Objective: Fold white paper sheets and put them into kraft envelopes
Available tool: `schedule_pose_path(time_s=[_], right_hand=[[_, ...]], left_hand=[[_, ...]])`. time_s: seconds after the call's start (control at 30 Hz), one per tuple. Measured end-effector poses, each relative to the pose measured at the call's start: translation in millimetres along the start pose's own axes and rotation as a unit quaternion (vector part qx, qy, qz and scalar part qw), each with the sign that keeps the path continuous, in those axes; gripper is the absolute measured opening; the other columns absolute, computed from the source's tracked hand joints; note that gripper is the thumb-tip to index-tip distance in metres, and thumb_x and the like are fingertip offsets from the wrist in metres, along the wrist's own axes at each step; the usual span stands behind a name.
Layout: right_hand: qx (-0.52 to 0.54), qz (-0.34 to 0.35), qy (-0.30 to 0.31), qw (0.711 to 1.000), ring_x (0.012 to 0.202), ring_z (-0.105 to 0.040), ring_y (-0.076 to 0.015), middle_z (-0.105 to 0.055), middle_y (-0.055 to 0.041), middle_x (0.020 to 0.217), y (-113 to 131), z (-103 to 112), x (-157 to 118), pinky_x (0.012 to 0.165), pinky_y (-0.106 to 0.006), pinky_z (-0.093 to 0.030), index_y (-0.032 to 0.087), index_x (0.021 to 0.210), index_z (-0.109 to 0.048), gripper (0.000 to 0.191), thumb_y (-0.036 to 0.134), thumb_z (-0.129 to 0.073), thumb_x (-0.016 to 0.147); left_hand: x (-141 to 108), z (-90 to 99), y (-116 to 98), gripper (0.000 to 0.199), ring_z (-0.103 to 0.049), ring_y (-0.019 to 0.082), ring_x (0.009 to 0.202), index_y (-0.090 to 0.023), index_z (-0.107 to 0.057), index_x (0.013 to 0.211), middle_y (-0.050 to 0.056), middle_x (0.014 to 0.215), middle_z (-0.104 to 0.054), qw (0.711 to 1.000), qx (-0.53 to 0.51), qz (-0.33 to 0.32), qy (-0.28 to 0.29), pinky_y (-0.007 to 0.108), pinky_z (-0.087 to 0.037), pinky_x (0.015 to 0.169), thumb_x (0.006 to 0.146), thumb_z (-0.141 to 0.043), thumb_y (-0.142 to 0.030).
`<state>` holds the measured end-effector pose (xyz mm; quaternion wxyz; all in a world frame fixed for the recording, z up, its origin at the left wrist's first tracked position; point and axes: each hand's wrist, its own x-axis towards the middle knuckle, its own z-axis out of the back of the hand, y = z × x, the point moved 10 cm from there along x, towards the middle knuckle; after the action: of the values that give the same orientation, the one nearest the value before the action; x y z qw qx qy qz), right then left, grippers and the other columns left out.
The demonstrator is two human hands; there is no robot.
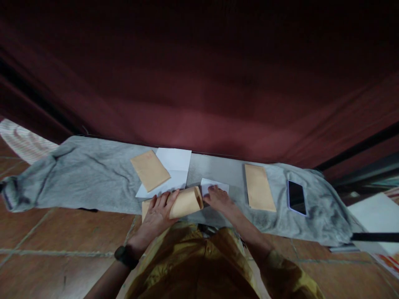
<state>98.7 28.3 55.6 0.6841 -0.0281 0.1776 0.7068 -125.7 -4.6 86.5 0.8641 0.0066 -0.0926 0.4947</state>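
A brown paper envelope (pixel 186 202) lies close in front of me, its right end bulging open. Across its left part rests my left hand (pixel 160 210), gripping it with the fingers on top. A small folded white paper (pixel 215 185) is just right of the envelope's mouth. My right hand (pixel 217 198) has closed fingers on that paper's lower part; the thumb side is near the envelope opening. Behind my left hand, another brown envelope (pixel 150 169) overlaps a creased white sheet (pixel 176 166).
All this lies on a wrinkled grey cloth (pixel 93 174) over a narrow surface. To the right are a third brown envelope (pixel 260 187) and a phone (pixel 296 197). Dark red fabric (pixel 218 104) rises behind. Tiled floor (pixel 77 236) shows below, and white sheets (pixel 377 216) stand at far right.
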Motion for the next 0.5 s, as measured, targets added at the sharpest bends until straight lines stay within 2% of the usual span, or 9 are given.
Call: schedule_pose_path(time_s=[0.07, 0.2, 0.3, 0.5], right_hand=[[0.015, 0.002, -0.018, 1.000, 0.123, -0.062, -0.0269, -0.061, -0.0167, 0.139, -8, 13, 12, 0.101, -0.038, -0.049, 0.018, 0.141, -0.056, 0.043, 0.027, -0.050, 0.099], [0.036, 0.006, -0.025, 0.999, 0.124, -0.061, -0.0244, -0.052, -0.0136, 0.150, -17, 18, 38, 0.101, -0.033, -0.048, 0.022, 0.150, -0.047, 0.061, 0.019, -0.061, 0.090], [0.060, 0.012, -0.017, 0.998, 0.122, -0.061, -0.0239, -0.056, -0.0121, 0.144, -17, 10, 52, 0.101, -0.032, -0.046, 0.022, 0.145, -0.052, 0.062, 0.020, -0.068, 0.085], [0.118, -0.006, -0.026, 0.993, 0.130, -0.052, -0.0264, -0.061, -0.0104, 0.136, -24, 4, 65, 0.109, -0.039, -0.039, 0.023, 0.122, -0.065, 0.051, 0.017, -0.077, 0.073]], left_hand=[[3, 0.5, -1, 0.097, -0.053, 0.036, 0.131, -0.021, -0.028, 0.160, 0.018, 0.140, -0.056, 1.000, 0.000, -0.002, 0.009, 0.056, -0.032, 0.117, 0.076, -0.076, -0.032], [2, 0.6, 2, 0.098, -0.053, 0.036, 0.131, -0.022, -0.026, 0.160, 0.017, 0.140, -0.057, 1.000, -0.007, 0.004, 0.017, 0.057, -0.032, 0.117, 0.076, -0.076, -0.033], [-2, 0.2, 4, 0.099, -0.052, 0.035, 0.132, -0.023, -0.024, 0.161, 0.016, 0.140, -0.057, 1.000, -0.020, 0.007, 0.012, 0.056, -0.033, 0.117, 0.078, -0.075, -0.034], [-3, -2.0, 6, 0.096, -0.052, 0.034, 0.133, -0.024, -0.026, 0.161, 0.015, 0.142, -0.055, 0.999, -0.026, 0.018, 0.009, 0.053, -0.033, 0.117, 0.079, -0.074, -0.035]])
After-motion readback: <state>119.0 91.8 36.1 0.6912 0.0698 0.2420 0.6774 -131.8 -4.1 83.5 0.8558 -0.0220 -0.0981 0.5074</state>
